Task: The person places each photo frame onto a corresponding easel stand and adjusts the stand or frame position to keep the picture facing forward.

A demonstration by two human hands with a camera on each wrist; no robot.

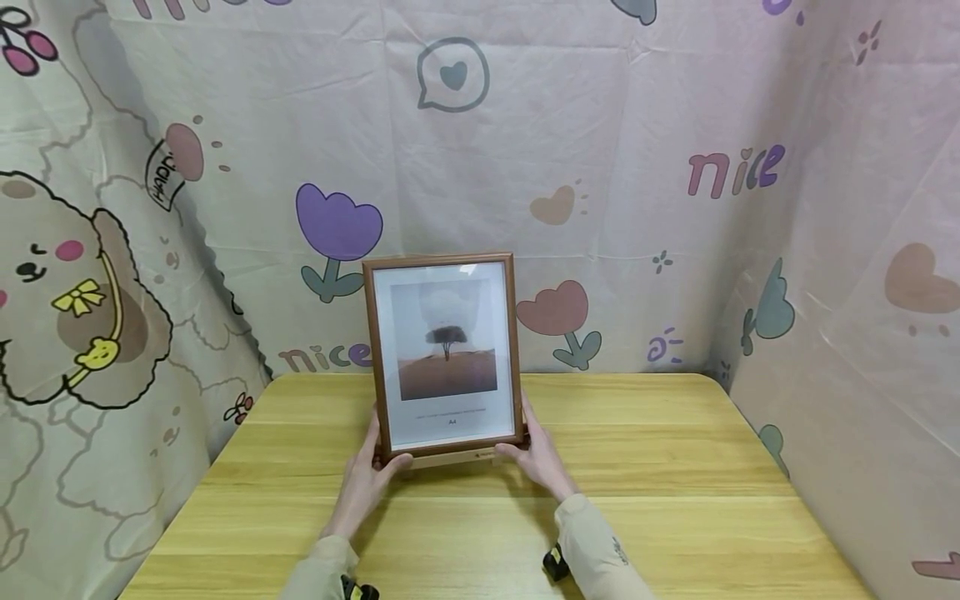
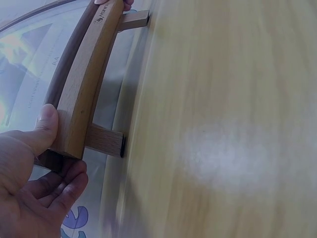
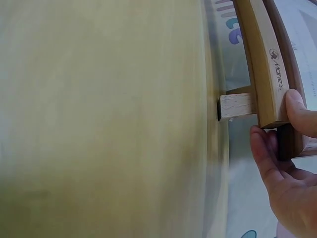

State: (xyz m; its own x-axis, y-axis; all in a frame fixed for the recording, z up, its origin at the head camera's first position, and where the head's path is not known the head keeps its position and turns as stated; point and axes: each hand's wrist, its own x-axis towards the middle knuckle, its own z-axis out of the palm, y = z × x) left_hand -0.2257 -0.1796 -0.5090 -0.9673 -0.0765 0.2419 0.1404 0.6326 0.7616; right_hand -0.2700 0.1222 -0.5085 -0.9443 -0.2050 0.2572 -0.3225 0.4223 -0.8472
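Note:
A brown wooden picture frame (image 1: 447, 354) with a print of a lone tree leans upright on the pale ledge (image 1: 453, 458) of a small wooden stand. My left hand (image 1: 366, 479) grips the lower left corner, thumb in front at the ledge and fingers curled behind. At the lower right corner my right hand (image 1: 542, 458) holds frame and ledge the same way. Short wooden feet project below the ledge, one foot (image 2: 105, 140) close to the left hand and another foot (image 3: 237, 105) close to the right. The stand's back is hidden by the picture frame.
Everything is at the wood-grain table (image 1: 645, 483), near its middle. A patterned cloth (image 1: 465, 167) hangs behind the table and along both sides. Black wrist cameras sit at both sleeves (image 1: 600, 542).

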